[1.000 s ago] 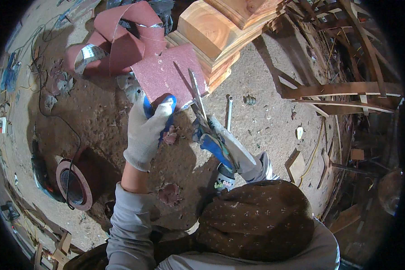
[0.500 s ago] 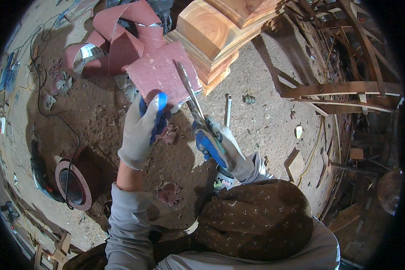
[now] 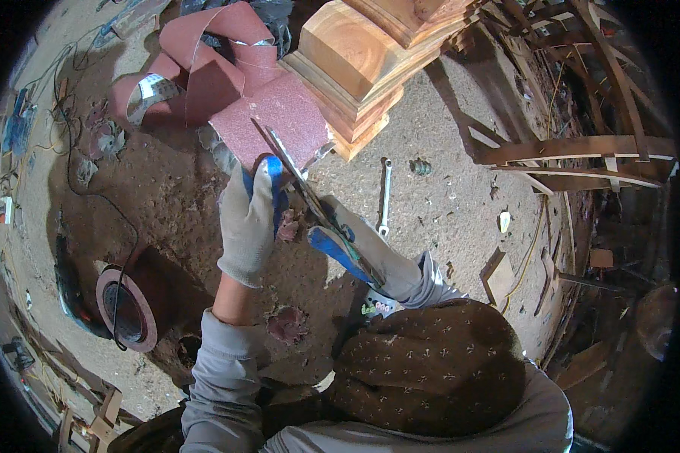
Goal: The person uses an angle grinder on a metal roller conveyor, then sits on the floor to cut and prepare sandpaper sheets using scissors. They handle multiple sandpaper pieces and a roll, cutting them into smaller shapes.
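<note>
My left hand (image 3: 248, 223) pinches the reddish abrasive sheet (image 3: 268, 121) by its near edge, my right hand (image 3: 370, 240) clasped around metal shears (image 3: 304, 190).

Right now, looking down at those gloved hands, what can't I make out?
All in the head view:
- Left hand: fingertips besides the thumb's, hidden by the sandpaper.
- Shears: part of the handles, covered by the right hand.
- Pale thing with charms: mostly hidden by patterned brown cloth.
- Wood blocks: far end, cut off by the top edge.
- Coiled thing beside the wrench: too small to identify.
</note>
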`<move>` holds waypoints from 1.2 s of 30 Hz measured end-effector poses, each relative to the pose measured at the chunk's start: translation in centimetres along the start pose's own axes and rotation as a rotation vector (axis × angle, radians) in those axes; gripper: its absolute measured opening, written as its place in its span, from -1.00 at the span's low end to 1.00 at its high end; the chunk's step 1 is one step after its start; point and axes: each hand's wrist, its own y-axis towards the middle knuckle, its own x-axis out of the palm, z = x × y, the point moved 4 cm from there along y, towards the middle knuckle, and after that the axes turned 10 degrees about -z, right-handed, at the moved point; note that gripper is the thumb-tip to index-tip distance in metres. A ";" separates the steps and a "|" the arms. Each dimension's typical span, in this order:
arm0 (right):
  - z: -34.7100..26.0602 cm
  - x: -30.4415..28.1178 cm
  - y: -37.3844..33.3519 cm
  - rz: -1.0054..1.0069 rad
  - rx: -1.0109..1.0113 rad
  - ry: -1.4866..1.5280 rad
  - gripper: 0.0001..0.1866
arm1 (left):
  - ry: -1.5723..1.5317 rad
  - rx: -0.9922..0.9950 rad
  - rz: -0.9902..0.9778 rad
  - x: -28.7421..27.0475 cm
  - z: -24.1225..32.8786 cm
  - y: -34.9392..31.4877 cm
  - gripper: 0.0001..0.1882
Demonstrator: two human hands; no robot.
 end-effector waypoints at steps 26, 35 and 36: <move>8.6 -1.0 -1.6 -0.058 0.401 0.523 -0.37 | -0.103 -0.055 -0.023 1.0 -5.9 -2.0 -0.56; 3.1 1.9 -1.6 -0.034 0.284 0.283 -0.35 | 0.088 0.048 0.134 0.4 -7.3 -2.2 -0.60; 2.5 1.9 -1.9 -0.043 0.240 0.245 -0.35 | 0.083 0.040 0.107 0.5 -6.9 -2.2 -0.60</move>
